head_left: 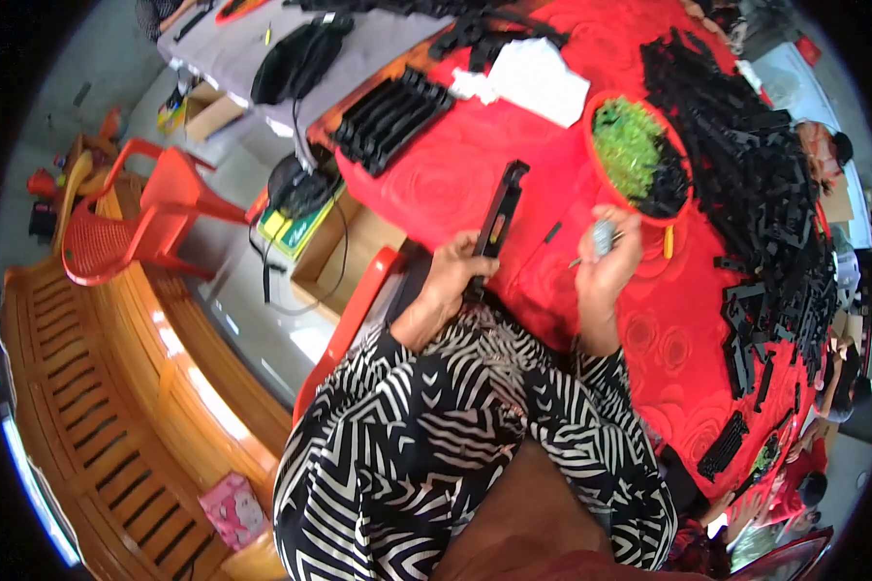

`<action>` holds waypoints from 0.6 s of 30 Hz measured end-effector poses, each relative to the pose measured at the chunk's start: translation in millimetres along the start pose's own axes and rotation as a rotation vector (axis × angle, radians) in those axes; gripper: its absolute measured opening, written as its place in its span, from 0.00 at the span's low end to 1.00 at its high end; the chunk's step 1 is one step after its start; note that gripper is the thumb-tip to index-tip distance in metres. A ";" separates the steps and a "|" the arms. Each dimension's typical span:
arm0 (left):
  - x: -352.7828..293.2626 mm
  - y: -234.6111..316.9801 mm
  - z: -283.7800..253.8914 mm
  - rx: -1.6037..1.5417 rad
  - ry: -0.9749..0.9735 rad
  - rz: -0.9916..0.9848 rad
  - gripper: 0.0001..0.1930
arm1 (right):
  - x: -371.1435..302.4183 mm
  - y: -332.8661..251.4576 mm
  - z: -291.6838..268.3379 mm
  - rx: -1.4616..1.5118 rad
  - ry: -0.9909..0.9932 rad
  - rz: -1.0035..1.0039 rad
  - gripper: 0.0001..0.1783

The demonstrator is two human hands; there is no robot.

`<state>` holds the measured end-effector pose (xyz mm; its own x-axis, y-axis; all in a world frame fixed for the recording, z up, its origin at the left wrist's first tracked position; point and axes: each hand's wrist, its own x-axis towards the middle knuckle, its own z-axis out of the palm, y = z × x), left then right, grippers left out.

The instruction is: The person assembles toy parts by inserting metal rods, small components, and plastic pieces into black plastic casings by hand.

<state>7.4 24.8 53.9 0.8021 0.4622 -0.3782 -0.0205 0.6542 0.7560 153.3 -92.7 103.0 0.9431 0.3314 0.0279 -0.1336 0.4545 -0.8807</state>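
Observation:
My left hand (452, 274) is closed around the lower end of a long black plastic part (499, 219), which slants up and away over the red cloth. In my right hand (610, 263) is a small tool with a pale grey handle (604, 236); a thin tip shows at its left side. The tool and the black part are apart. Beyond my right hand stands an orange-red basin (592, 124), holding bright green small pieces (626, 152) and black small pieces (666, 184). A short black strip (552, 232) lies between my hands.
A large heap of black parts (736, 145) covers the table's right side. Several black parts (392, 118) lie in a row at the far left, near white paper (538, 79). Left of me are a red chair (155, 213), an open cardboard box (344, 254) and a wooden bench (97, 416).

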 end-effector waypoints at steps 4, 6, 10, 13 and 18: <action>3.6 2.7 -10.5 0.031 0.161 -0.005 0.14 | 9.7 1.4 20.7 0.237 -0.269 -0.049 0.23; -1.1 -1.5 -15.9 0.052 0.205 -0.055 0.14 | 8.6 15.0 31.6 0.234 -0.293 -0.020 0.21; -5.5 -10.1 -24.5 0.059 0.228 -0.071 0.14 | 9.2 31.4 60.7 0.265 -0.326 0.077 0.14; -7.3 -8.4 -25.8 0.082 0.221 -0.115 0.13 | 9.8 49.9 71.0 0.215 -0.318 0.112 0.13; -5.6 -4.0 -24.4 0.208 0.244 -0.154 0.11 | 12.4 75.7 74.5 0.125 -0.333 0.167 0.11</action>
<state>-11.5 34.1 39.9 0.6196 0.5134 -0.5937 0.2317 0.6030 0.7633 132.2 7.4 71.9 0.7576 0.6500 0.0590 -0.3326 0.4622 -0.8221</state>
